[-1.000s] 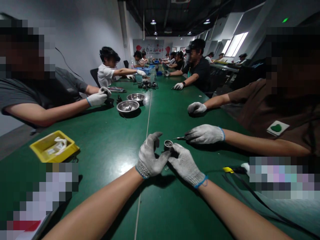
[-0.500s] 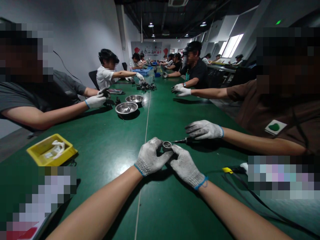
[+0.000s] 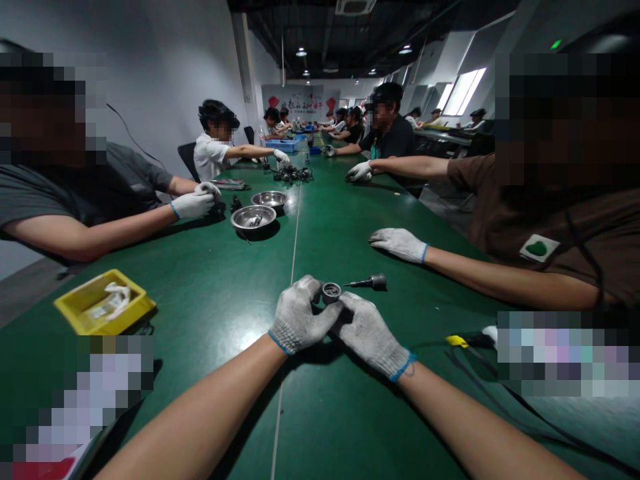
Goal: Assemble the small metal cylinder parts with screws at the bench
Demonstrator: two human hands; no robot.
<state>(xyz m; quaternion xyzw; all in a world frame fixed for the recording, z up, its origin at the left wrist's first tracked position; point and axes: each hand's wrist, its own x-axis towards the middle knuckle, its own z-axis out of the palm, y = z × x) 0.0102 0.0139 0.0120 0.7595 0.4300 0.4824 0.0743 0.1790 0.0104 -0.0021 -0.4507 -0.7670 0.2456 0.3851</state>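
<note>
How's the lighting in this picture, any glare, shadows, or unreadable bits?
In the head view, glare whitens the green table beside the left hand, shadow darkens it beneath that and the right hand, and coarse pixel blocks hide patches at both sides.

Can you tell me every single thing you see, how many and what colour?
Table: one, green, down the middle
Round part: one, dark grey, between the hands
Pointed tool: one, grey, right of the part
Bowls: two, silver, left of middle
Bin: one, yellow, left, white things inside
Heap: uncountable pieces, black, beyond the bowls
Cable tip: one, yellow, right
Co-workers: several, mixed clothes, both sides
Far things: too small to tell
Left hand: one, greyish-white glove, holding the part
Right hand: one, same glove, same part
</note>
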